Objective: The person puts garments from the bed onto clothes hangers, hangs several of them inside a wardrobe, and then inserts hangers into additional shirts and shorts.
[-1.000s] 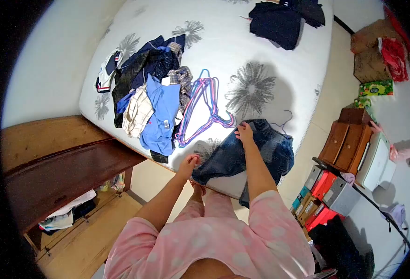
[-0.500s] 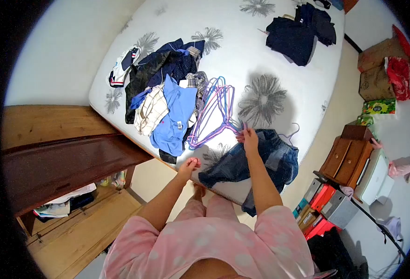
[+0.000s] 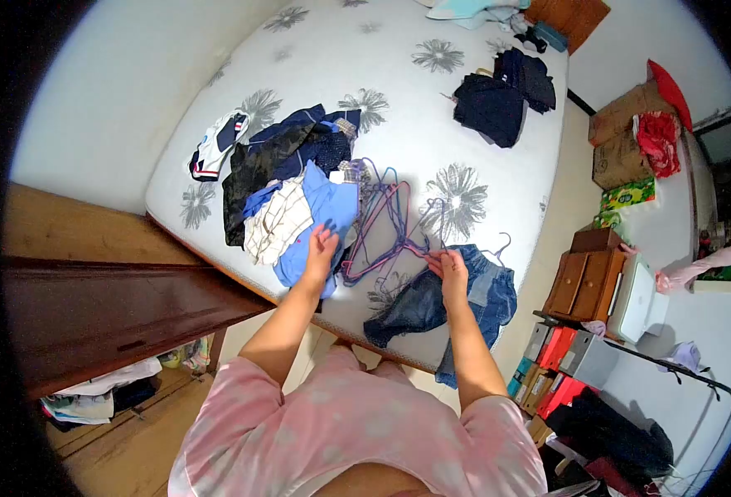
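Observation:
My right hand (image 3: 450, 267) is closed at the hook end of a bunch of pink, purple and blue hangers (image 3: 400, 240), pinching a hanger. Just under that hand lies a pair of blue jeans (image 3: 415, 300), with a hanger hook (image 3: 498, 247) sticking out at the waist. Over a blue shirt (image 3: 296, 258), my left hand (image 3: 321, 247) hovers with its fingers apart and nothing in them. The shirt lies in a heap with a cream checked garment (image 3: 276, 224) and several dark clothes (image 3: 258, 170).
A white and navy garment (image 3: 214, 149) lies left of the heap on the flower-patterned mattress (image 3: 365, 50). Dark folded clothes (image 3: 490, 108) rest at the far right. A wooden cabinet (image 3: 133, 315) stands at left; small drawers (image 3: 583, 286) and file boxes (image 3: 558, 348) stand at right.
My left hand has moved up and forward over the blue shirt, its fingers opening out. My right hand stays by the hanger hooks, and the hangers have shifted and spread. The camera view has shifted.

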{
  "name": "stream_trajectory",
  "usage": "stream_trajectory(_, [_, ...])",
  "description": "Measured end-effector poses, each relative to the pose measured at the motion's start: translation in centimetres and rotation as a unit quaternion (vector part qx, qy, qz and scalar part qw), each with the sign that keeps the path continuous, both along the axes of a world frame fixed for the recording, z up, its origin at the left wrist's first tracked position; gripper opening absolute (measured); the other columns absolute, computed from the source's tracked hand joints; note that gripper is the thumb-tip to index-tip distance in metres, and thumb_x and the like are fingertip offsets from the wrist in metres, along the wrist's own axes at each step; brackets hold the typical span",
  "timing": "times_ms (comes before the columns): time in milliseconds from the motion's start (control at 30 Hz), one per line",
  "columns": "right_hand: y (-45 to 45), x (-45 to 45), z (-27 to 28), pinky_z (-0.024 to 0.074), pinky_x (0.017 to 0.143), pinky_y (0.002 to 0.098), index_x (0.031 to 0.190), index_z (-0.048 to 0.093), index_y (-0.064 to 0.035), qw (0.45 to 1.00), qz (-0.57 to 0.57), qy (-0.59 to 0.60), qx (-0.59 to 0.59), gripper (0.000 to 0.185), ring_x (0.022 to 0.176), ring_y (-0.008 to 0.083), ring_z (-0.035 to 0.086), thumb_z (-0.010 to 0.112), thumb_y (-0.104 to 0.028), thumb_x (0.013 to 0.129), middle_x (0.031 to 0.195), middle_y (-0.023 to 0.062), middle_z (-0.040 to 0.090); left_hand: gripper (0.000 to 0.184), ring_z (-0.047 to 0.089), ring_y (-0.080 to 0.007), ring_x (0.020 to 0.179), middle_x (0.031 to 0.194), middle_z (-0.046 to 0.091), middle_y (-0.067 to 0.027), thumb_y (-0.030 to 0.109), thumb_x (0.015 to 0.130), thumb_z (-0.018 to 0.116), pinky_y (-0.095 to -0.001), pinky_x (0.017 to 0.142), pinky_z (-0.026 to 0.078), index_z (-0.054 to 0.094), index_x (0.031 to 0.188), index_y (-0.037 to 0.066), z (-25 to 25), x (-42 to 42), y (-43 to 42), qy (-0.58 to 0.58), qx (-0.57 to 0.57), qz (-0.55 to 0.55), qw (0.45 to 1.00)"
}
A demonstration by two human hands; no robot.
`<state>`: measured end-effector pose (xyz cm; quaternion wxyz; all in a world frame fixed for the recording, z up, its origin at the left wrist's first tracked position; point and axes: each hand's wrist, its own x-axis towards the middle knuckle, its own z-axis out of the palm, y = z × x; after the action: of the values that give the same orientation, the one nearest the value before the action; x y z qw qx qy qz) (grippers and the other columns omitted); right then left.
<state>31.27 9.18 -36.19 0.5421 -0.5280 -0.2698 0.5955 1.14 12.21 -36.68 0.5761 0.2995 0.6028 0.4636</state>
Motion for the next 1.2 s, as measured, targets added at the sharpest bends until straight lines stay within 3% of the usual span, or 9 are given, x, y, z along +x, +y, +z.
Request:
stream_trajectory(133, [-0.2, -5.0, 2.3, 0.0483, 0.078, 0.0268, 0.105, 0.056, -0.0007, 0.998, 0.024, -0.033, 0.04, 0.019, 0.09, 0.0184, 0.063, 0.046, -0.013, 0.095, 0.095, 0.0082, 0.064, 0.084, 0.029, -0.0258, 0.129, 0.144, 0.023, -0.0181, 0.032, 0.085, 0.064, -0.0358, 0.105, 0.024, 0.008, 0.145, 0.015, 3.9, -2.3, 3.0, -0.026, 0.04, 0.057, 0.997])
stream_trajectory(267, [-0.5, -8.7, 7.8, 0.0462, 0.078, 0.0243, 0.1, 0.06, 0.0018, 0.932, 0.121, -0.322, 0.111, 0.017, 0.086, 0.0123, 0.061, 0.051, -0.009, 0.091, 0.093, 0.0093, 0.067, 0.101, 0.03, -0.0278, 0.128, 0.142, 0.023, -0.0187, 0.036, 0.078, 0.071, -0.0375, 0.105, 0.023, -0.001, 0.146, 0.015, 5.2, -5.4, 5.0, -0.059, 0.03, 0.164, 0.984])
stream_trajectory(467, [-0.7, -11.9, 10.7, 0.0455, 0.081, 0.0247, 0.104, 0.06, 0.0018, 0.932, 0.176, -0.293, 0.123, 0.019, 0.09, 0.013, 0.06, 0.054, -0.009, 0.089, 0.096, 0.0097, 0.066, 0.07, 0.049, -0.0141, 0.078, 0.089, 0.05, -0.0003, 0.03, 0.082, 0.062, -0.0409, 0.069, 0.041, 0.02, 0.138, 0.024, 2.8, -8.9, 5.1, -0.087, -0.109, 0.201, 0.97])
stream_trajectory(633, [-0.9, -15.0, 10.7, 0.0452, 0.081, 0.025, 0.115, 0.057, -0.0011, 0.936, 0.22, -0.255, 0.101, 0.027, 0.098, 0.0152, 0.057, 0.054, -0.011, 0.09, 0.103, 0.0088, 0.063, 0.056, 0.05, -0.0151, 0.081, 0.09, 0.051, -0.0011, 0.035, 0.085, 0.059, -0.0403, 0.07, 0.042, 0.03, 0.13, 0.021, 3.5, -6.7, 4.6, -0.121, -0.136, 0.113, 0.977])
stream_trajectory(767, [-0.5, -16.6, 11.2, 0.0438, 0.06, 0.0219, 0.112, 0.056, -0.0015, 0.967, 0.186, -0.172, 0.016, 0.024, 0.066, 0.0093, 0.055, 0.048, -0.014, 0.094, 0.09, 0.0062, 0.064, 0.066, 0.053, -0.0218, 0.098, 0.107, 0.056, -0.0084, 0.049, 0.086, 0.053, -0.0416, 0.087, 0.04, 0.031, 0.139, 0.016, -0.7, -7.7, 6.0, -0.048, -0.087, 0.058, 0.993])
stream_trajectory(867, [-0.3, -16.3, 9.5, 0.039, 0.051, 0.0205, 0.111, 0.057, -0.0029, 0.978, 0.11, -0.176, 0.026, 0.023, 0.055, 0.0062, 0.047, 0.045, -0.016, 0.095, 0.081, 0.0044, 0.063, 0.057, 0.049, -0.0305, 0.112, 0.124, 0.051, -0.0144, 0.051, 0.088, 0.047, -0.0447, 0.096, 0.036, 0.046, 0.13, 0.013, -18.1, -13.7, 8.3, 0.406, 0.123, 0.001, 0.905])
stream_trajectory(933, [-0.5, -15.8, 9.1, 0.0392, 0.051, 0.0206, 0.11, 0.057, -0.0036, 0.98, 0.082, -0.181, -0.004, 0.024, 0.054, 0.0066, 0.047, 0.045, -0.018, 0.095, 0.079, 0.0042, 0.062, 0.047, 0.043, -0.0364, 0.117, 0.127, 0.048, -0.0182, 0.044, 0.09, 0.044, -0.0487, 0.099, 0.033, 0.054, 0.123, 0.011, -6.3, -15.4, 6.1, 0.553, -0.011, -0.095, 0.827])
stream_trajectory(1033, [-1.8, -14.8, 8.4, 0.0398, 0.051, 0.0208, 0.11, 0.057, -0.0036, 0.973, 0.096, -0.205, -0.042, 0.024, 0.054, 0.0069, 0.047, 0.046, -0.018, 0.095, 0.079, 0.0046, 0.062, 0.039, 0.041, -0.0362, 0.119, 0.121, 0.054, -0.0144, 0.035, 0.089, 0.048, -0.0482, 0.096, 0.036, 0.059, 0.116, 0.009, -12.9, -19.6, 4.8, 0.701, -0.011, -0.166, 0.693])
stream_trajectory(1200, [-3.7, -13.4, 7.0, 0.0402, 0.051, 0.0211, 0.108, 0.057, -0.0032, 0.971, 0.085, -0.216, -0.055, 0.023, 0.053, 0.0074, 0.048, 0.046, -0.018, 0.095, 0.076, 0.006, 0.063, 0.029, 0.057, -0.031, 0.1, 0.109, 0.06, -0.0143, 0.018, 0.084, 0.057, -0.043, 0.081, 0.047, 0.062, 0.111, 0.008, -13.7, -21.2, 4.8, 0.384, -0.038, -0.033, 0.922])
